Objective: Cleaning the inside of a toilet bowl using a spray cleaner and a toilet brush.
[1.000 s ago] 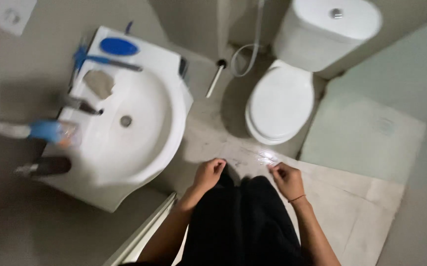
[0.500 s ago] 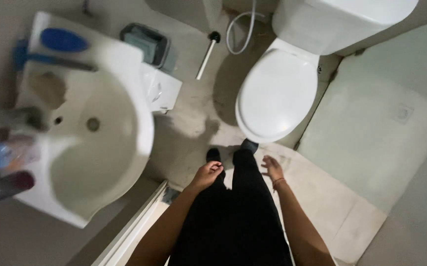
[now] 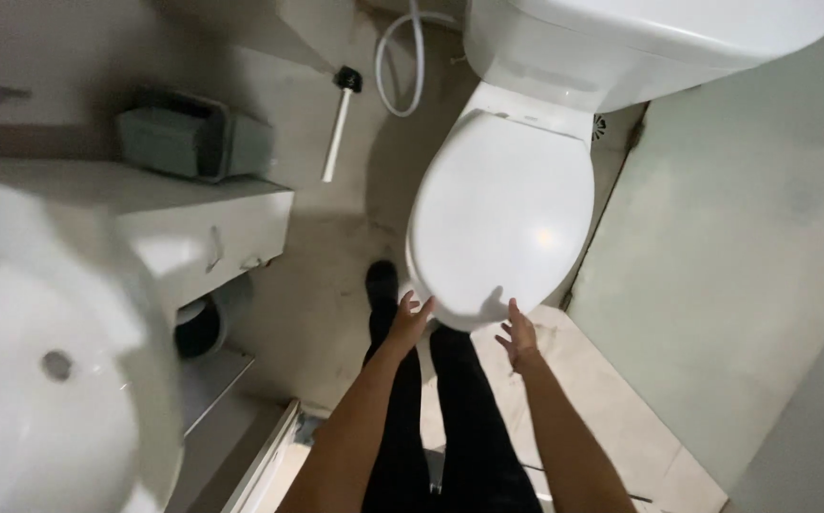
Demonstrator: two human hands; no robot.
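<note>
Left hand (image 3: 410,321): fingers spread open, nothing held, tips at lid (image 3: 502,214) front edge.
Right hand (image 3: 518,337): fingers spread, empty, beside lid edge.

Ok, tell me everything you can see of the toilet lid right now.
The toilet lid is a white, smooth, glossy oval, plastic by its look, shut flat over the bowl, hinged at the rear below the white cistern. A small light glare sits near its middle. Its front edge points at the person. The left hand and right hand reach its front rim with fingers spread, at or just short of touching; I cannot tell which.
</note>
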